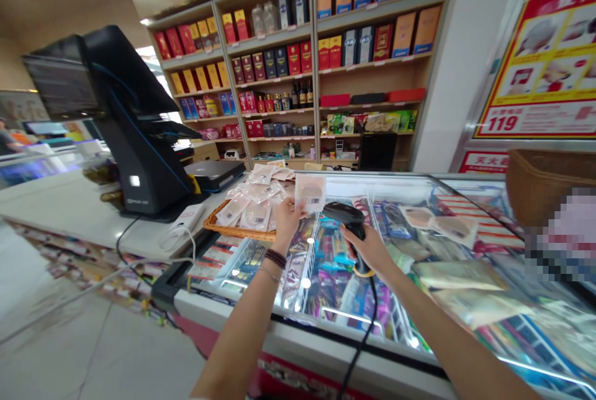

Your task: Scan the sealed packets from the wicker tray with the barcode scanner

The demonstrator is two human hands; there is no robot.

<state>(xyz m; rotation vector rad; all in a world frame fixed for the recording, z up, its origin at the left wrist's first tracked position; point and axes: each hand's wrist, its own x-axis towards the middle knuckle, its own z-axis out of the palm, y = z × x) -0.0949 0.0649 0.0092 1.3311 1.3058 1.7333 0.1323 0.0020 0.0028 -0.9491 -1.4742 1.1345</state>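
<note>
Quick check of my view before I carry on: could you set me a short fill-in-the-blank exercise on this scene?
1. The right hand grips a black corded ____.
2. The left hand holds up a flat packet; around its wrist is a dark beaded ____.
3. The pile of similar packets lies in a woven ____.
4. The large number on the red-and-yellow poster is ____.

Missing words: barcode scanner; bracelet; basket; 119.

smooth plastic scanner (347, 213), glossy film packet (310, 190), woven wicker basket (238, 231)
</note>
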